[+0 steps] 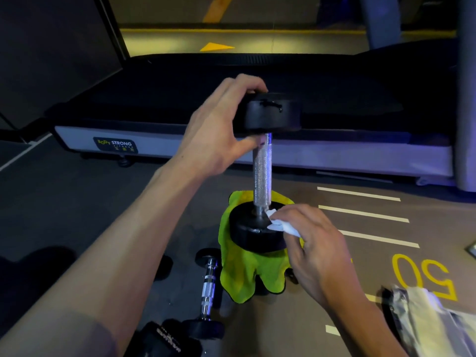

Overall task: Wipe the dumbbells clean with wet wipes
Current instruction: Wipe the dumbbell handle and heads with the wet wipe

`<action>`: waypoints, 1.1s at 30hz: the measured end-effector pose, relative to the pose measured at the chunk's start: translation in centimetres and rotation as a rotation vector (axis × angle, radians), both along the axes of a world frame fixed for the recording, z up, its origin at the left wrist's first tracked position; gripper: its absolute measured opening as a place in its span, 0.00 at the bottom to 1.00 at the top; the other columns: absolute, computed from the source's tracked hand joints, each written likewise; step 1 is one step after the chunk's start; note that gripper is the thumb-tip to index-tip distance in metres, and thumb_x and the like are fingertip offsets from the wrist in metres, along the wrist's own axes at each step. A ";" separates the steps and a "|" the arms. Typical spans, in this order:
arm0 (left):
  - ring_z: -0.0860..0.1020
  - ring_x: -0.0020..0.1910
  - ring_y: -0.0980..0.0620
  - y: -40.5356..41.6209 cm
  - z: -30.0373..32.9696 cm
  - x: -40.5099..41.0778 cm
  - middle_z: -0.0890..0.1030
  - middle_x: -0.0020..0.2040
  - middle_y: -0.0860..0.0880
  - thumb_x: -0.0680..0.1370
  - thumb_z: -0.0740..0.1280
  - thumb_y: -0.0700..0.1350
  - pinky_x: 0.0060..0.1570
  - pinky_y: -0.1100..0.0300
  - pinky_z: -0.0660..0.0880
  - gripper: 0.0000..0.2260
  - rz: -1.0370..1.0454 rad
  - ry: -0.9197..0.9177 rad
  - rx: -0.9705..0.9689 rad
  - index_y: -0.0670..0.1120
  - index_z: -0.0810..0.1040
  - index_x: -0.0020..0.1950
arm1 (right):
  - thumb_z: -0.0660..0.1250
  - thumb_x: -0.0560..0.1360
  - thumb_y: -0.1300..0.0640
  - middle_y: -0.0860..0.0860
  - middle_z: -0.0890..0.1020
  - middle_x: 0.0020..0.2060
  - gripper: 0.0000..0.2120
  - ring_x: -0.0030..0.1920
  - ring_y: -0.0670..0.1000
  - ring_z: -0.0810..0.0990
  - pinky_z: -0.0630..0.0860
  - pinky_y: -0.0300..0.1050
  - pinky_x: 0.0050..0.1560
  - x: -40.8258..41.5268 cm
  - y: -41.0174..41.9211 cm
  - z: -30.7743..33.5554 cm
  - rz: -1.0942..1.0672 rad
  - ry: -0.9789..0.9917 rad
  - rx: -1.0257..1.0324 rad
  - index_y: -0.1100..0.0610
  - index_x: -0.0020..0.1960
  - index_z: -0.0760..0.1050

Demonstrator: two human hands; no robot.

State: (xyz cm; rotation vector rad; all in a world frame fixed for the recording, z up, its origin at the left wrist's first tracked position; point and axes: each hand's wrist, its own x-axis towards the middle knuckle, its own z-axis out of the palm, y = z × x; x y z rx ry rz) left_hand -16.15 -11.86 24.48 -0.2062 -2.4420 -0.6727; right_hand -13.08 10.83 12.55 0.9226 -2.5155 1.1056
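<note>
A smaller dumbbell (209,288) is lying on the floor (77,202) at the lower left, its chrome handle running roughly toward and away from the person, with other dark weights beside it near the bottom edge; whether these have been wiped cannot be told. The left hand (219,132) is grasping the upper head of the big dumbbell (261,173), fingers over its top and thumb beneath, steadying it. That dumbbell is standing on end, its long axis close to vertical with a slight lean, the knurled bar pointing up and the lower head resting on a yellow-green cloth (247,274) spread on the floor in front of a treadmill (231,140). The right hand (314,243) is pinching a white wet wipe (279,224) and pressing it against the top face of the lower head, just beside the bar. By my judgement the wiping is mid-way: this head is being cleaned, and the bar and upper head may remain. A wipes pack (432,318) is lying at the far right.
</note>
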 end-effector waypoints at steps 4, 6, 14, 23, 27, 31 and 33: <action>0.75 0.59 0.59 0.1 -0.1 0.7 0.76 0.62 0.55 0.71 0.81 0.52 0.59 0.64 0.72 0.31 -0.079 -0.032 0.080 0.53 0.74 0.70 | 0.62 0.79 0.57 0.40 0.77 0.60 0.14 0.61 0.48 0.75 0.70 0.36 0.62 0.2 0.7 -0.1 0.084 -0.059 0.024 0.51 0.63 0.80; 0.75 0.60 0.62 0.4 -0.5 1.0 0.75 0.61 0.56 0.75 0.76 0.58 0.58 0.68 0.70 0.26 -0.105 -0.023 0.165 0.55 0.73 0.70 | 0.58 0.82 0.48 0.36 0.73 0.64 0.19 0.68 0.44 0.71 0.65 0.32 0.67 0.7 1.3 0.2 0.136 -0.126 0.048 0.50 0.70 0.77; 0.74 0.58 0.63 -0.3 -1.7 1.2 0.75 0.58 0.54 0.87 0.59 0.52 0.59 0.69 0.69 0.11 -0.072 0.071 0.284 0.56 0.73 0.69 | 0.64 0.80 0.60 0.37 0.78 0.67 0.21 0.66 0.39 0.74 0.62 0.25 0.68 -0.2 2.2 0.5 0.165 -0.009 0.143 0.51 0.71 0.79; 0.75 0.63 0.54 0.4 -2.2 0.8 0.74 0.59 0.58 0.87 0.60 0.53 0.64 0.62 0.70 0.13 -0.093 0.093 0.329 0.54 0.75 0.70 | 0.74 0.76 0.60 0.45 0.82 0.47 0.06 0.42 0.45 0.78 0.74 0.43 0.43 -3.8 -0.3 5.8 0.162 0.274 0.156 0.52 0.51 0.82; 0.75 0.64 0.52 0.5 -2.1 0.6 0.74 0.60 0.57 0.86 0.60 0.54 0.64 0.62 0.70 0.15 -0.094 0.075 0.344 0.53 0.75 0.71 | 0.75 0.76 0.57 0.48 0.78 0.49 0.05 0.45 0.52 0.77 0.77 0.51 0.40 -3.9 -2.0 3.6 0.246 0.297 0.270 0.50 0.51 0.83; 0.74 0.65 0.53 0.4 -2.3 0.5 0.73 0.59 0.61 0.86 0.60 0.54 0.64 0.63 0.70 0.12 -0.108 0.082 0.368 0.57 0.74 0.69 | 0.72 0.75 0.50 0.43 0.70 0.46 0.04 0.46 0.50 0.72 0.75 0.54 0.42 -5.2 -2.7 3.6 0.273 0.235 0.299 0.46 0.48 0.84; 0.75 0.64 0.54 0.3 -2.2 0.4 0.72 0.58 0.62 0.86 0.61 0.55 0.63 0.63 0.70 0.11 -0.109 0.089 0.378 0.59 0.73 0.68 | 0.69 0.76 0.48 0.41 0.72 0.44 0.06 0.44 0.48 0.75 0.77 0.54 0.40 -5.1 -2.6 3.4 0.285 0.181 0.287 0.45 0.50 0.84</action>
